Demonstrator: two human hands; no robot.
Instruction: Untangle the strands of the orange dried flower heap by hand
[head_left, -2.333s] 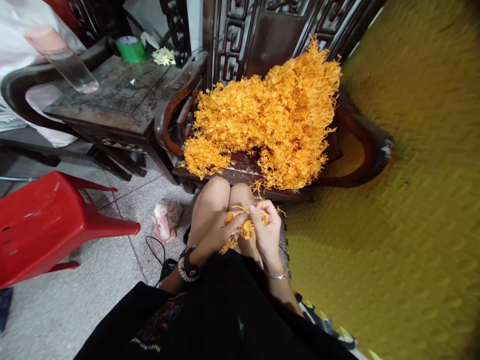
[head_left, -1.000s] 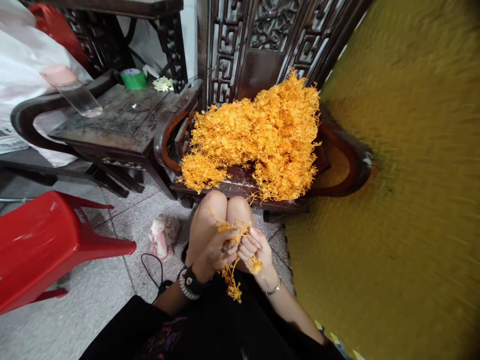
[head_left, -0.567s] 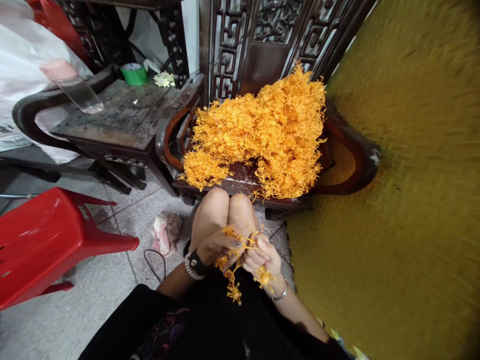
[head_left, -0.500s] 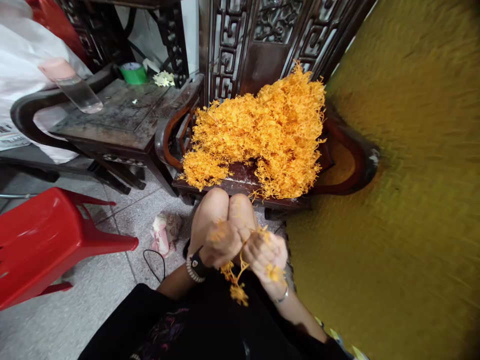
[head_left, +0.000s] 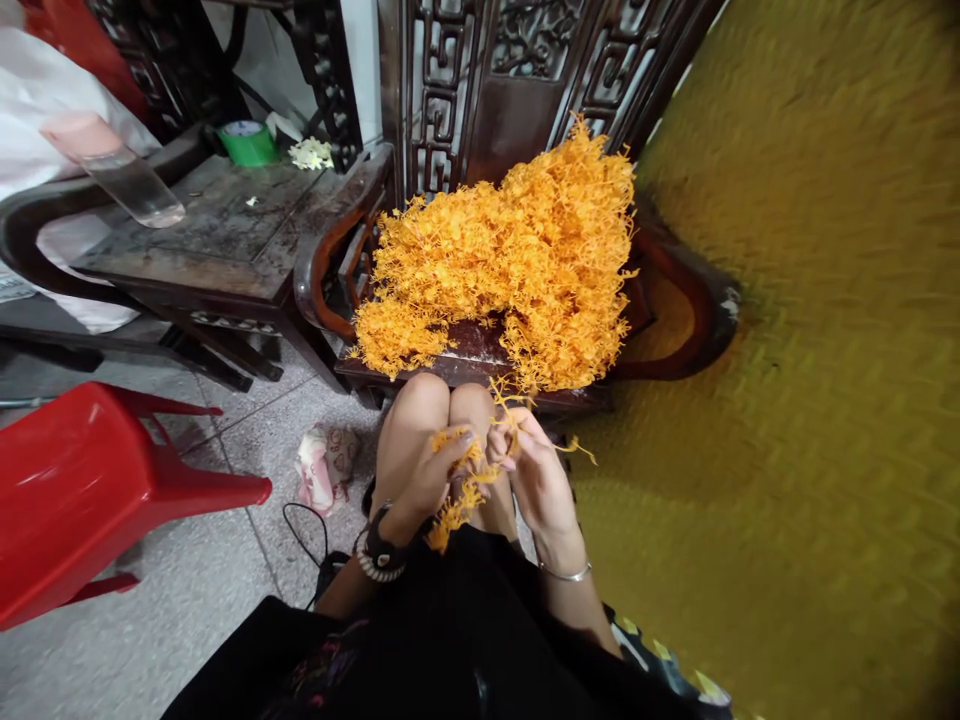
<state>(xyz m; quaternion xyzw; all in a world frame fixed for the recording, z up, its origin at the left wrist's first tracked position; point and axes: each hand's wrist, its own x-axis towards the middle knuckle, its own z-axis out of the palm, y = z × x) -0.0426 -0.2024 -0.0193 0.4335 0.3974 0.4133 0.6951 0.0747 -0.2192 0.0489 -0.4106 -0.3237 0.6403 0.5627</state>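
Observation:
Over my lap, my left hand point(head_left: 442, 478) is closed around a small bunch of orange branching sprigs point(head_left: 451, 516), which pokes out above and below the fingers. Close beside it, my right hand point(head_left: 531, 465) pinches a thin orange sprig point(head_left: 507, 402). Its stems stick out past the fingertips upward and to the right. Whether the sprigs in the two hands are joined I cannot tell. Just beyond my knees, a large heap of the same orange sprigs point(head_left: 517, 260) covers most of a dark carved wooden chair's seat point(head_left: 480, 345), with a smaller clump at its left front.
Left of the chair stands a dark wooden side table point(head_left: 217, 230) bearing a clear bottle point(head_left: 135, 185) and a green tape roll point(head_left: 249, 143). A red plastic stool point(head_left: 82, 490) is at the left. A crumpled bag point(head_left: 326, 468) lies on the floor. Yellow woven material point(head_left: 810, 400) fills the right side.
Both hands were closed, blurred and side by side. My right hand has turned, with its fingertips now pinching a sprig upward; the bunch shows more in my left hand. The view shifted slightly.

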